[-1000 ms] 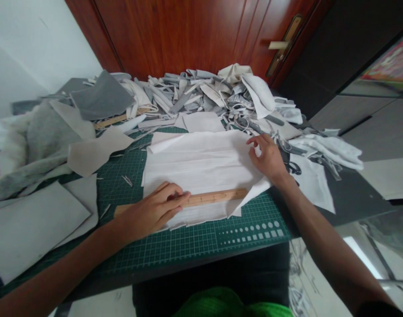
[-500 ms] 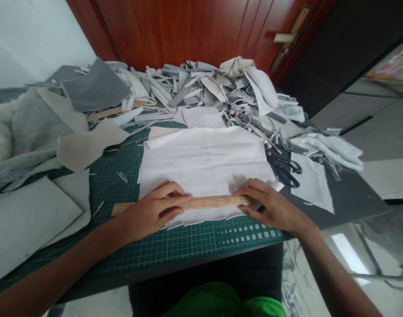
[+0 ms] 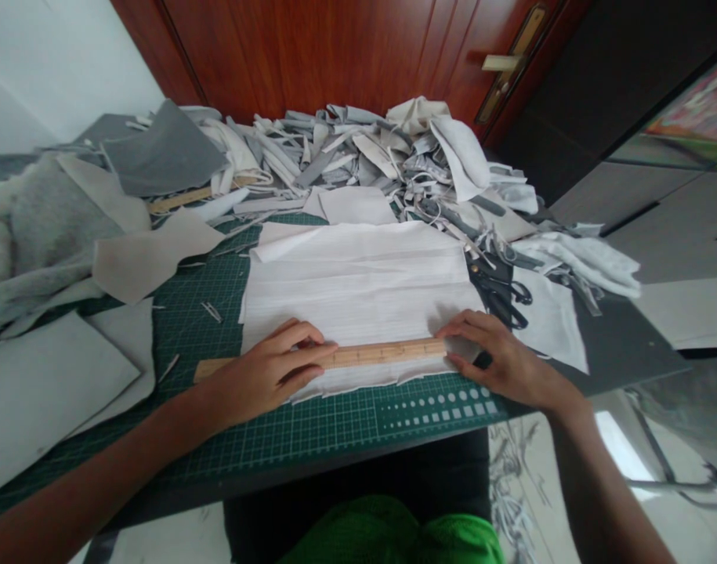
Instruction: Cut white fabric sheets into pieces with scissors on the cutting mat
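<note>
A white cloth (image 3: 363, 290) lies flat on a green cutting mat (image 3: 311, 427). Across the cloth's near edge lies a wooden ruler (image 3: 382, 353). My left hand (image 3: 269, 372) rests on the ruler's left half with its fingers lying flat along it. My right hand (image 3: 505, 360) is at the ruler's right end, fingers stretched out, fingertips touching the ruler's tip and the cloth's corner. Neither hand grips anything that I can see.
Black scissors (image 3: 502, 294) lie just right of the cloth. A heap of grey and white fabric scraps (image 3: 363, 153) fills the back of the table before a red wooden door (image 3: 334, 55). A second ruler (image 3: 182, 200), beige pieces (image 3: 140, 258) and grey fleece (image 3: 34, 227) lie left.
My right hand came down from the cloth's far right edge to the ruler's right end, then slid slightly right. The cloth's right corner now lies flatter. My left hand stayed on the ruler.
</note>
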A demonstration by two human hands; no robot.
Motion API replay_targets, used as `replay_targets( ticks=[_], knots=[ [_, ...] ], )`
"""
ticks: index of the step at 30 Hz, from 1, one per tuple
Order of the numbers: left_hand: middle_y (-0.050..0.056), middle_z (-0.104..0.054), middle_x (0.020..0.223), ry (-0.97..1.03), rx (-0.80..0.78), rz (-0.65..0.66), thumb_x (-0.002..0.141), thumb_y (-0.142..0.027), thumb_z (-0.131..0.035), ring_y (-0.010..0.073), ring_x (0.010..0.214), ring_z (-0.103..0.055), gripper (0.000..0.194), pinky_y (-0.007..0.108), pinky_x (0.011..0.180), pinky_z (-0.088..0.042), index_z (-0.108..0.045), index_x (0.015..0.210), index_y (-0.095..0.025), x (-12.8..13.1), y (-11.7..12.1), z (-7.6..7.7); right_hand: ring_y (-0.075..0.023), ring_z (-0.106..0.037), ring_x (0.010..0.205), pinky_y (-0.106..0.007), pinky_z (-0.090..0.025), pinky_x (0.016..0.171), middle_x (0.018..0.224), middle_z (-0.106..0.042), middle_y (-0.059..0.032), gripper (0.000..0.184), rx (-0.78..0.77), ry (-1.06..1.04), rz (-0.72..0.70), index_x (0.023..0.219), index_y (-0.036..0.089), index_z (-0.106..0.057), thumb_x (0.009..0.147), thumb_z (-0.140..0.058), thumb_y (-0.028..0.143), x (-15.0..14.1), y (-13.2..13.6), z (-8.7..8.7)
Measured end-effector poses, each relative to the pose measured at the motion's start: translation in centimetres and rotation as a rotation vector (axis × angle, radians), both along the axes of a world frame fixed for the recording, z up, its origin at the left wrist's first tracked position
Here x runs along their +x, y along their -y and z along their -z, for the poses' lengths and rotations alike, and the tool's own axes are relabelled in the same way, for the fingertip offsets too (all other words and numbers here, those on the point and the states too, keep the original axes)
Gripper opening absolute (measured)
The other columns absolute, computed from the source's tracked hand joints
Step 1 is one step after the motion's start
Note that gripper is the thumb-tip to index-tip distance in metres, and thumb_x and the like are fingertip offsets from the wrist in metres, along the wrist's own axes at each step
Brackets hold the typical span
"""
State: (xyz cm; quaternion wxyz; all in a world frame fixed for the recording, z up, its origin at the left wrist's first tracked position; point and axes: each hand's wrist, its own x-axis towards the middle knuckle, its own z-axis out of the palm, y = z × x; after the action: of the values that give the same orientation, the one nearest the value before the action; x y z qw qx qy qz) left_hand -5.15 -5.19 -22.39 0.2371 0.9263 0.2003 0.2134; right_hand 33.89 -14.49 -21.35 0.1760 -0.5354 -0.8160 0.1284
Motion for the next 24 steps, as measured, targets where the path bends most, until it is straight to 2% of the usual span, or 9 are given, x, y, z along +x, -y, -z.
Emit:
replay_targets(
  ticks=[3,7,12,19,24],
  knots=[
    [0.008,-0.062,0.114,-0.009,0.013,0.016,0.105,-0.02,-0.054,0.0195,0.104,-0.061,0.034,0.032,0.094,-0.055,-0.065,0.137,-0.023,0.5,0.0,0.1,-0.0316,-0.063,0.118,-0.055,-0.048,0.104,0.12,-0.068,-0.0102,0.028,0.069,0.043,0.123,0.122,0.026,-0.066,0.095,-0.064,0.034,2.7,1.3,0.3],
    [0.007,-0.061,0.113,-0.042,0.013,0.05,0.105,-0.019,-0.054,0.0196,0.102,-0.059,0.037,0.032,0.092,-0.054,-0.063,0.14,-0.026,2.0,0.1,-0.3,-0.0281,-0.067,0.107,-0.05,-0.053,0.095,0.11,-0.07,-0.0092,0.02,0.088,-0.04,0.195,0.113,0.026,-0.069,0.097,-0.063,0.035,4.9,3.2,1.1],
    [0.004,-0.057,0.104,-0.108,0.006,0.159,0.107,-0.019,-0.049,0.0167,0.093,-0.057,0.039,0.028,0.085,-0.051,-0.061,0.142,-0.031,5.4,-0.7,-0.9,-0.0265,-0.064,0.104,-0.046,-0.055,0.09,0.108,-0.065,-0.0088,0.012,0.164,-0.119,0.244,0.103,0.026,-0.072,0.098,-0.062,0.029,4.5,4.8,1.9],
    [0.004,-0.056,0.1,-0.118,0.01,0.203,0.107,-0.021,-0.047,0.0159,0.09,-0.056,0.038,0.026,0.08,-0.049,-0.064,0.139,-0.032,11.2,-1.8,-1.1,-0.0274,-0.06,0.108,-0.049,-0.052,0.093,0.115,-0.065,-0.0079,0.013,0.247,-0.165,0.311,0.106,0.028,-0.071,0.097,-0.062,0.026,4.0,6.0,3.1],
    [0.004,-0.055,0.102,-0.123,0.036,0.256,0.108,-0.023,-0.046,0.0156,0.09,-0.056,0.037,0.027,0.08,-0.048,-0.065,0.139,-0.033,13.1,-2.1,-1.0,-0.0282,-0.06,0.109,-0.05,-0.052,0.094,0.118,-0.065,-0.0084,0.014,0.227,-0.191,0.317,0.106,0.028,-0.071,0.097,-0.061,0.026,4.2,6.2,3.3]
  ],
)
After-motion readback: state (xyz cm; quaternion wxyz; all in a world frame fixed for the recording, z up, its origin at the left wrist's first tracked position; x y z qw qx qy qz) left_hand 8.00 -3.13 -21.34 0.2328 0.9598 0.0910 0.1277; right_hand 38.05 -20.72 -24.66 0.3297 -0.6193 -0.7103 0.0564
